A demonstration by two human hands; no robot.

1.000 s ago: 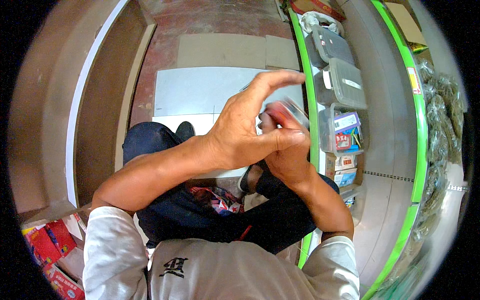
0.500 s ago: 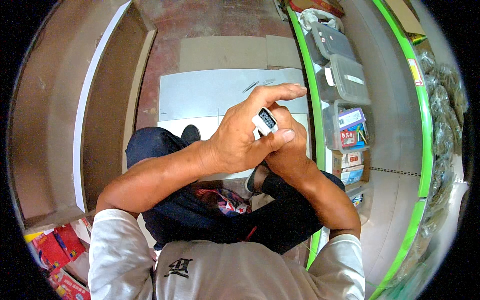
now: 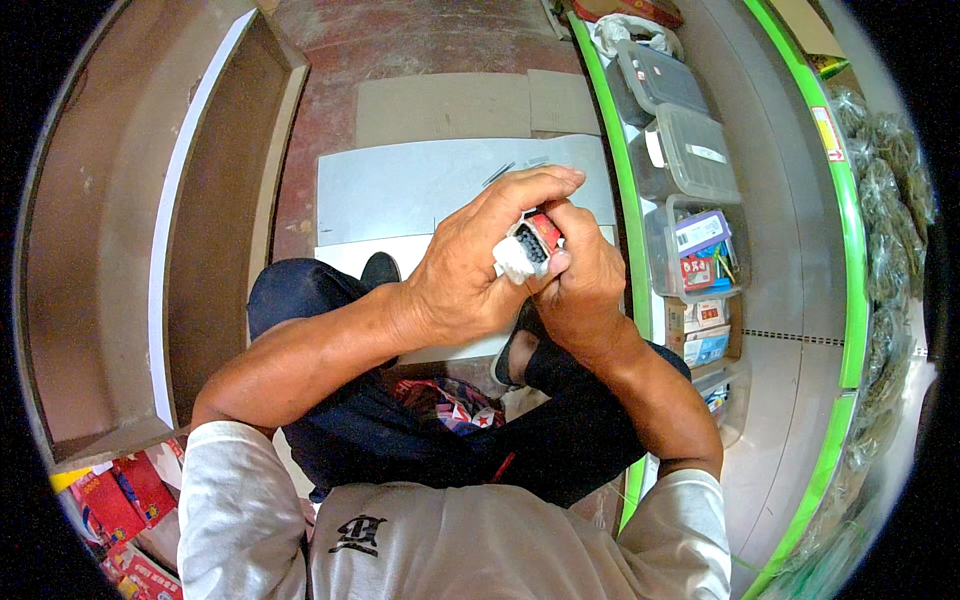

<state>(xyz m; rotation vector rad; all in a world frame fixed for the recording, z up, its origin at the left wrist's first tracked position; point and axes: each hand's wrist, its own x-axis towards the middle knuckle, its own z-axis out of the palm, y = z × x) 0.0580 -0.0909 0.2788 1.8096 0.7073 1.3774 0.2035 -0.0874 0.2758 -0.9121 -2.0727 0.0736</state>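
Between my two hands, above the grey-and-white board, is a small white-and-red carton (image 3: pixel 543 232). Its end facing up is open and shows several dark round tips packed together; I cannot make out what they are. My left hand (image 3: pixel 455 262) is closed around the carton's left side, with its fingers stretched over the far side. My right hand (image 3: pixel 588 285) grips it from the right, its thumb close to the open end. The lower part of the carton is hidden by both hands.
Thin dark sticks (image 3: pixel 498 172) lie on the grey board (image 3: pixel 375 195), beyond my hands. Flat cardboard (image 3: pixel 440 105) lies behind it. On the right, a green-edged shelf (image 3: pixel 628 200) holds lidded plastic bins (image 3: pixel 692 155). A brown cabinet (image 3: pixel 215 230) stands left, red packages (image 3: pixel 115 495) below it.
The carton has turned and now shows a red side beside its open end. My left fingers have drawn in over it, and both hands have shifted slightly.
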